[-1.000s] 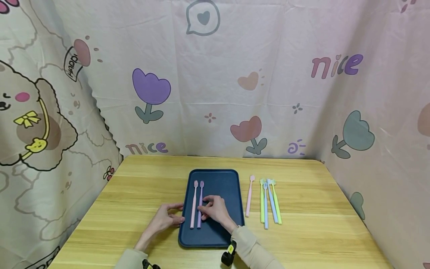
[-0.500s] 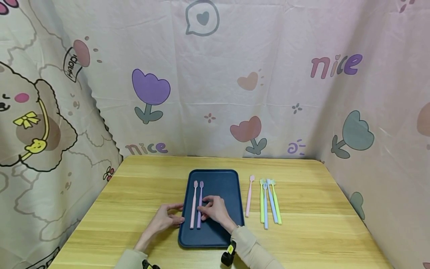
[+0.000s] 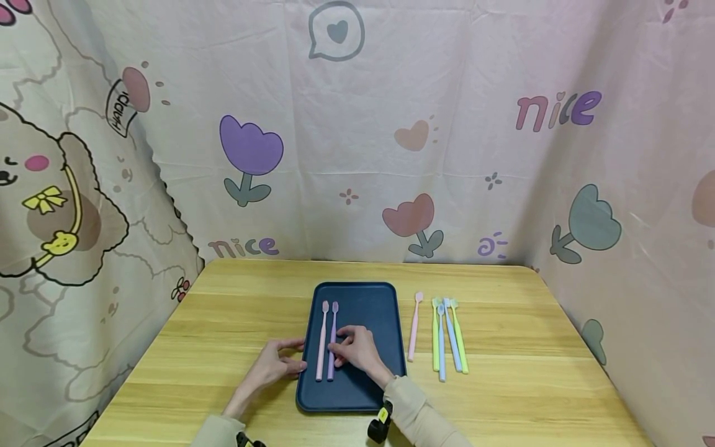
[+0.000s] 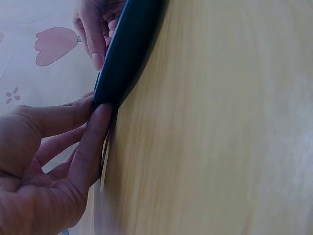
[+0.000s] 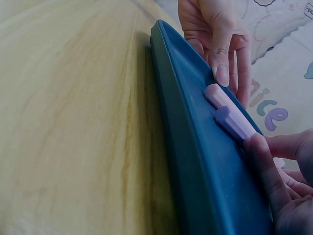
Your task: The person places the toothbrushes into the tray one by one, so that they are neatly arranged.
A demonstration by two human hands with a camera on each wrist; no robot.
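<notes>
A dark blue tray [image 3: 365, 391] lies on the wooden table. My left hand [image 3: 272, 365] holds its left rim between thumb and fingers; the left wrist view shows the digits at the tray's edge. On the tray a pink toothbrush [image 3: 321, 344] and a purple toothbrush [image 3: 333, 329] lie side by side, bristle heads toward the far end. My right hand [image 3: 360, 351] reaches over the tray from the right and pinches the purple toothbrush's handle, as the right wrist view [image 5: 234, 122] also shows. The fingers hide part of that handle.
Right of the tray lies another pink toothbrush [image 3: 414, 329]. Beyond it several toothbrushes lie close together, among them a green toothbrush [image 3: 436, 341] and a blue toothbrush [image 3: 442, 347]. A printed curtain [image 3: 335, 124] hangs behind the table and at both sides.
</notes>
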